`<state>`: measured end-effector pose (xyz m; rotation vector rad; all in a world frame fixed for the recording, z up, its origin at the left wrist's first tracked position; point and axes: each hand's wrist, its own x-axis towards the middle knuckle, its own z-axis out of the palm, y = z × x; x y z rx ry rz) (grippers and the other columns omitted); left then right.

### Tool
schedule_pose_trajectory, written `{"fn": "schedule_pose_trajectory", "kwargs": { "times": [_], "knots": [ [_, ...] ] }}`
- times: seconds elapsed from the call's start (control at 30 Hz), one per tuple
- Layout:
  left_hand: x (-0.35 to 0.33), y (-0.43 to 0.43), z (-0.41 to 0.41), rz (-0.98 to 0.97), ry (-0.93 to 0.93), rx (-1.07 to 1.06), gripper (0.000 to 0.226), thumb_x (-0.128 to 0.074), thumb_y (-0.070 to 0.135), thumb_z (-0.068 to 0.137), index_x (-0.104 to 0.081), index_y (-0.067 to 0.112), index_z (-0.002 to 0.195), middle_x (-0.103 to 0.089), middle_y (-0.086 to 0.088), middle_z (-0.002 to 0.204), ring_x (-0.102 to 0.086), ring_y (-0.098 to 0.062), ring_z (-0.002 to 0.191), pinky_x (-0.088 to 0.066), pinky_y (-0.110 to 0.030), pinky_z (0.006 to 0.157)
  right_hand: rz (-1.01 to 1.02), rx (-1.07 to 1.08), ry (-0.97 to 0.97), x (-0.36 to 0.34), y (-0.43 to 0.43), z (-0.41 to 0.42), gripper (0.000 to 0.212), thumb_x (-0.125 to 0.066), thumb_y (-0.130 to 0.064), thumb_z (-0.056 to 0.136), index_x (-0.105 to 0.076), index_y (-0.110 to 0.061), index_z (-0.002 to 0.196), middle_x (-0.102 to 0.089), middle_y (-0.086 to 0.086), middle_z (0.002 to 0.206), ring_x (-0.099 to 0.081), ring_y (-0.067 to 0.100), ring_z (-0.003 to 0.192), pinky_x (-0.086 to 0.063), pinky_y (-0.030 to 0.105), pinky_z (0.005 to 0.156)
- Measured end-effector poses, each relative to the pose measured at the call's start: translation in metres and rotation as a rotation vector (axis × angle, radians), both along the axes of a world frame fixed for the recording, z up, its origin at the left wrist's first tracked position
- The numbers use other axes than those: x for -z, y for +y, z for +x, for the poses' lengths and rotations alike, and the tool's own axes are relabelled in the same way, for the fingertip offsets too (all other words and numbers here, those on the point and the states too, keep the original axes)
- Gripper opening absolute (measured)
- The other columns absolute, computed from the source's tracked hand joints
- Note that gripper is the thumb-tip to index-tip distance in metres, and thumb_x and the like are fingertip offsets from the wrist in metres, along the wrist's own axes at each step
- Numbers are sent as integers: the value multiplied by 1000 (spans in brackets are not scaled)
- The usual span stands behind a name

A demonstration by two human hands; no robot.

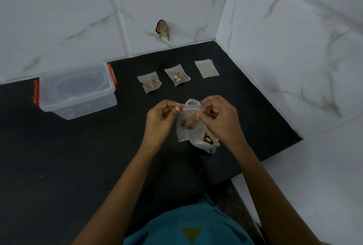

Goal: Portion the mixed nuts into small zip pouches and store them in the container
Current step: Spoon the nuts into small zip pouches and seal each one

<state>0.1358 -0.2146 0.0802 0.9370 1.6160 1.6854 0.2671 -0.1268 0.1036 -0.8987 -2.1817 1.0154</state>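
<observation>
Both hands are raised a little over the black counter and hold one small zip pouch between them. The left hand pinches the top left corner of the pouch with thumb and forefinger; its other fingers are curled in toward the palm. The right hand pinches the top strip at the right corner in the same manner, thumb in front, and its remaining fingers are bent loosely over the pouch's edge. Whether the zip strip is already pressed closed, I cannot tell. The pouch hangs nearly upright, and a few brown nuts lie in its middle part.

Directly behind the pouch and partly hidden by it and by the right hand, a white plastic bag stands open on the counter. More nuts show in its mouth, and a flat wooden stick leans out at about 4 o'clock from the pouch.

Counted from the hands, two filled pouches lie flat on the counter: one at 11 o'clock, another at 12 o'clock, apart from each other. A small stack of empty pouches lies at 1 o'clock, near the tiled wall. The clear container stands at 10 o'clock, well apart from the hands, with its lid on and red clips at both ends. A dark damaged spot is on the wall at 12 o'clock.
</observation>
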Motion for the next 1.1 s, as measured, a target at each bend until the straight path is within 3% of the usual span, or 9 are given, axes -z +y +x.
{"fn": "schedule_pose_trajectory", "kwargs": {
  "times": [0.13, 0.17, 0.27, 0.57, 0.63, 0.77, 0.9, 1.1],
  "knots": [
    [-5, 0, -2, 32, -22, -14, 19, -53, 2, 89, -61, 18, 85, -64, 3, 84, -63, 2, 77, -49, -12, 69, -459, -60, 170, -9, -3, -1, 31, -68, 3, 75, -52, -20, 89, -62, -4, 86, -64, 1, 79, -53, 16, 69],
    [-5, -1, -2, 34, -19, -4, 18, -53, 2, 89, -61, 18, 85, -63, 3, 85, -63, 2, 78, -50, -12, 69, -484, -47, 186, -10, -3, -1, 32, -68, 2, 76, -52, -22, 90, -63, -4, 85, -64, 0, 79, -53, 17, 68],
    [-7, -2, 3, 41, -37, 12, 16, -51, 3, 90, -59, 17, 87, -62, 3, 86, -63, 2, 79, -50, -13, 68, -357, 36, 151, -9, 0, -2, 32, -69, -2, 77, -51, -26, 89, -62, -7, 85, -62, -4, 79, -53, 17, 70],
    [-13, 1, 0, 22, -66, 67, 27, -60, -6, 80, -55, 18, 91, -63, 3, 89, -65, 0, 79, -52, -15, 67, -552, 2, 272, -12, -2, -5, 29, -63, 5, 79, -53, -18, 91, -62, -5, 84, -62, -7, 72, -49, 8, 61],
    [-16, 2, 0, 38, -103, 68, 26, -60, -8, 79, -55, 16, 90, -63, 4, 85, -65, 1, 75, -53, -14, 66, -635, 31, 314, -11, 0, -6, 27, -62, 5, 79, -54, -18, 89, -63, -3, 87, -64, -2, 74, -51, 12, 63],
    [-18, 2, -3, 2, -147, 100, 24, -59, -2, 82, -59, 18, 95, -66, 3, 91, -66, -2, 83, -53, -17, 72, -740, 42, 379, -7, 3, -11, 25, -63, 5, 78, -57, -16, 89, -65, 3, 88, -64, 14, 85, -55, 32, 81],
    [-18, 4, -6, -59, -154, 167, 16, -59, 5, 84, -62, 18, 93, -67, 2, 91, -66, -5, 85, -53, -18, 74, -711, 73, 393, -6, 3, -16, 30, -64, 5, 77, -53, -18, 93, -66, -1, 84, -65, 8, 81, -55, 26, 78],
    [-18, 7, -13, -65, -46, 127, 10, -60, 10, 85, -65, 16, 91, -68, 0, 90, -66, -6, 83, -53, -17, 72, -710, 58, 436, -4, 0, -21, 31, -66, 6, 75, -53, -18, 90, -66, -1, 83, -64, 13, 86, -53, 36, 85]
  ]
}}
